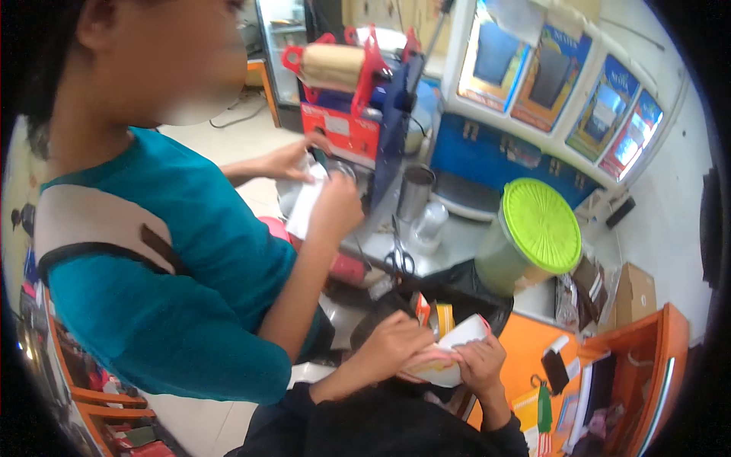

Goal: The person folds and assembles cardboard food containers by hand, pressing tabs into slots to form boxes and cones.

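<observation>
Low in the middle, my left hand (396, 344) is closed, its fingers pinching a white packet with pinkish-red edges (442, 371) that looks like folded paper or thin card. My right hand (481, 364) grips the opposite side of it, thumb near the upper edge. Its exact kind cannot be made out. Just beyond my hands is a black plastic bag (487, 298). A yellow-and-white packet (444, 318) and a red-orange packet (420, 307) show beside my left hand, partly hidden.
A co-worker in a teal top (190, 274) stands close on the left, holding white paper (306, 207). Scissors (399, 257), a metal tumbler (416, 190) and a green-lidded tub (537, 228) stand ahead, before a drink dispenser (510, 156). An orange shelf (662, 358) is at right.
</observation>
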A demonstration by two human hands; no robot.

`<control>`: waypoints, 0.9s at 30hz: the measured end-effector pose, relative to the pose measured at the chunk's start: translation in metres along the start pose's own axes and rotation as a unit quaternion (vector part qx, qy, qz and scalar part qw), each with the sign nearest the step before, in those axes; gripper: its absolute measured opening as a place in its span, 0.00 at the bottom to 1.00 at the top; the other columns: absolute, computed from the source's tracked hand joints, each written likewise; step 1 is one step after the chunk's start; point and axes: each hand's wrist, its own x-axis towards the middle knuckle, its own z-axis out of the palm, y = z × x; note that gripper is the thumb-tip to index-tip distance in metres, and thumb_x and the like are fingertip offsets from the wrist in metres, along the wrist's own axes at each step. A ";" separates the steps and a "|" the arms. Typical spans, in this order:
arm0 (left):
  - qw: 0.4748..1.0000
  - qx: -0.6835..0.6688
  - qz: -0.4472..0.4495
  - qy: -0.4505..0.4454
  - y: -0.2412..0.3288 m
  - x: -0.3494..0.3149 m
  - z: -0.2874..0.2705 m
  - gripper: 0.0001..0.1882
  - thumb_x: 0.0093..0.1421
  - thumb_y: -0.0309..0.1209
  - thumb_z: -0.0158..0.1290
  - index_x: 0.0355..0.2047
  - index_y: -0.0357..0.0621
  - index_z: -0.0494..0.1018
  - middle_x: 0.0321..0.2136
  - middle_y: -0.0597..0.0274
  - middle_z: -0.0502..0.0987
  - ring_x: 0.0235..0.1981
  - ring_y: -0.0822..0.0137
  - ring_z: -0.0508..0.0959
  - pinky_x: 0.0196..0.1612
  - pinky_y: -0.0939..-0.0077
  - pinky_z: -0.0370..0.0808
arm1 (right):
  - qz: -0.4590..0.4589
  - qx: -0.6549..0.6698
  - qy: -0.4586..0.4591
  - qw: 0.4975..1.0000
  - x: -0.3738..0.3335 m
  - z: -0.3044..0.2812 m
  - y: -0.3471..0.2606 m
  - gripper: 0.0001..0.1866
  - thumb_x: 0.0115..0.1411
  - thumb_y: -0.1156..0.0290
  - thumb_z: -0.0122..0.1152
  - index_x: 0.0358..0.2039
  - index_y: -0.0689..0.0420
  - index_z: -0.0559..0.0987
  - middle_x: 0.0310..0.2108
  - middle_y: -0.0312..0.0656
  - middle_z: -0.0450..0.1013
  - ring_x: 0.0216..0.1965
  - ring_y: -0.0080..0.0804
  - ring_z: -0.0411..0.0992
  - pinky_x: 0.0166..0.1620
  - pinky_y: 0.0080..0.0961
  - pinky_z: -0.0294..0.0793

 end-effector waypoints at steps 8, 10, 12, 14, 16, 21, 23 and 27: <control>0.995 -0.040 -0.061 0.065 -0.009 -0.032 -0.008 0.07 0.54 0.33 0.53 0.29 0.44 0.75 0.22 0.60 0.74 0.22 0.62 0.71 0.33 0.72 0.66 | -0.017 0.063 -0.065 0.996 0.028 0.014 0.000 0.07 0.48 0.61 0.60 0.23 0.50 0.76 0.17 0.31 0.70 0.21 0.31 0.69 0.28 0.28 0.65; 0.993 -0.017 -0.073 0.090 -0.004 -0.042 -0.015 0.07 0.55 0.33 0.52 0.29 0.44 0.75 0.21 0.60 0.73 0.22 0.63 0.70 0.33 0.73 0.65 | -0.027 0.053 -0.088 0.994 0.043 0.016 -0.012 0.09 0.48 0.60 0.60 0.23 0.51 0.76 0.17 0.33 0.70 0.22 0.32 0.69 0.29 0.29 0.65; 0.990 -0.014 -0.064 0.122 0.000 -0.045 -0.014 0.07 0.56 0.34 0.51 0.28 0.43 0.75 0.21 0.60 0.73 0.22 0.63 0.70 0.33 0.73 0.65 | -0.051 0.105 -0.042 0.992 0.050 0.029 -0.025 0.10 0.48 0.59 0.59 0.21 0.52 0.76 0.18 0.36 0.69 0.22 0.35 0.68 0.27 0.31 0.62; 0.988 -0.041 -0.099 0.115 0.007 -0.051 -0.017 0.08 0.56 0.34 0.51 0.27 0.43 0.74 0.20 0.60 0.72 0.22 0.63 0.70 0.33 0.73 0.65 | -0.032 0.122 -0.050 0.991 0.038 0.039 -0.029 0.11 0.49 0.59 0.59 0.21 0.52 0.75 0.17 0.36 0.68 0.21 0.36 0.66 0.26 0.32 0.61; 0.974 -0.092 -0.172 0.113 0.009 -0.060 -0.018 0.10 0.58 0.35 0.49 0.29 0.41 0.72 0.20 0.58 0.71 0.23 0.61 0.70 0.34 0.70 0.64 | -0.020 0.151 -0.018 0.988 0.045 0.038 -0.035 0.10 0.50 0.63 0.59 0.20 0.54 0.75 0.16 0.39 0.67 0.19 0.38 0.64 0.25 0.32 0.59; 0.921 -0.273 -0.279 0.013 0.016 -0.071 -0.031 0.12 0.62 0.37 0.44 0.32 0.41 0.68 0.20 0.58 0.69 0.25 0.70 0.69 0.30 0.76 0.65 | 0.133 0.263 0.040 0.955 0.045 0.033 -0.013 0.08 0.54 0.71 0.57 0.20 0.59 0.73 0.14 0.37 0.66 0.17 0.27 0.63 0.24 0.26 0.59; 0.869 -0.382 -0.304 -0.078 0.011 -0.074 -0.033 0.12 0.64 0.36 0.42 0.33 0.40 0.68 0.23 0.65 0.69 0.29 0.83 0.66 0.31 0.85 0.63 | 0.233 0.401 0.002 0.886 0.050 0.025 -0.018 0.10 0.56 0.72 0.54 0.19 0.60 0.72 0.14 0.33 0.65 0.19 0.19 0.62 0.24 0.20 0.59; 0.779 -0.587 -0.208 -0.074 0.008 -0.065 -0.034 0.11 0.63 0.33 0.44 0.39 0.36 0.68 0.30 0.69 0.70 0.31 0.84 0.64 0.33 0.86 0.63 | 0.290 0.553 -0.034 0.780 0.049 0.047 -0.013 0.13 0.62 0.68 0.47 0.20 0.58 0.67 0.16 0.31 0.64 0.19 0.13 0.60 0.22 0.13 0.59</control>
